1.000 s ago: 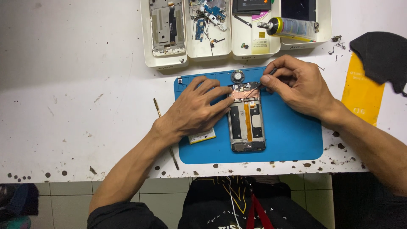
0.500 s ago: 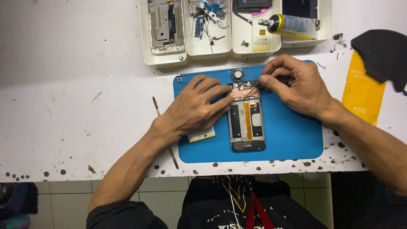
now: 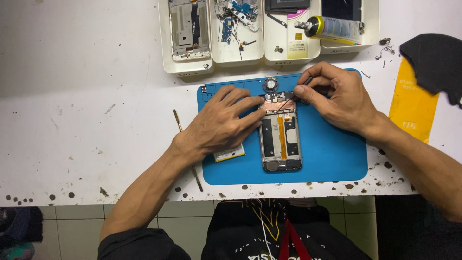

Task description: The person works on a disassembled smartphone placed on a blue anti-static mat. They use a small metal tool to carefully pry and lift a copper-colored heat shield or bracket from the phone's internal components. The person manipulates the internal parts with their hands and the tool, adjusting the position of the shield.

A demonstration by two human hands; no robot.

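Left hand (image 3: pixel 224 123) flat and spread, palm down, fingertips pressed on the left edge of an opened phone (image 3: pixel 280 137), gripping nothing, seemingly just pinning it steady. Under the heel of that hand, a pale flat battery-like slab (image 3: pixel 230 154), partly covered. Right hand (image 3: pixel 337 98) curled in a pinch around a thin dark tool (image 3: pixel 298 91), fingers closed on its shaft, tip angled down-left onto the phone's upper end, near the coppery shield there.

Phone lying back-off near the middle of a blue work mat (image 3: pixel 332 154), long axis running away from the wearer, bottom end nearest the body, top end with the exposed board pointing toward the far trays. Mat presumably there to keep small parts from sliding and to protect the white table (image 3: pixel 86 96).

Left of the mat, a slim metal pry stick (image 3: pixel 185 144) lying roughly lengthwise on the table. Just beyond the phone's top, a small round speaker-like disc (image 3: pixel 270 85). Farther back, a row of white trays (image 3: pixel 187 62) holding a phone frame, loose circuit pieces and a yellow-capped tube (image 3: pixel 329 29) on its side. Far right, a yellow card (image 3: pixel 411 103) and a dark cloth (image 3: pixel 435 60).
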